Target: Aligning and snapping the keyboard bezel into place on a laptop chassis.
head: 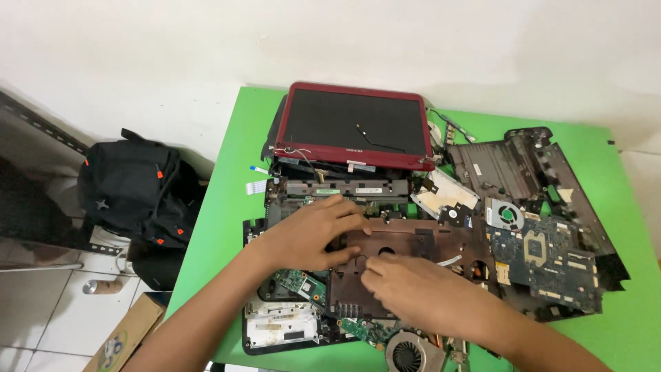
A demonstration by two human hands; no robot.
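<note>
Left hand (310, 234), right hand (420, 293) cover brown laptop casing (420, 241) middle; fingertips hidden

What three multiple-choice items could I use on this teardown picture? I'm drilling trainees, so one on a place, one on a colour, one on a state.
1. Where does the blue circuit board lie?
A. right of the hands
B. on the floor
C. on the backpack

2. What colour is the table?
A. white
B. green
C. black

3. How is the red-framed screen standing?
A. face down
B. propped up at the back
C. under both hands

Answers: 1 A, it lies beyond the right hand. 2 B, bare green shows all around. 3 B, it stands behind the left hand, which rests on the brown case panel.
</note>
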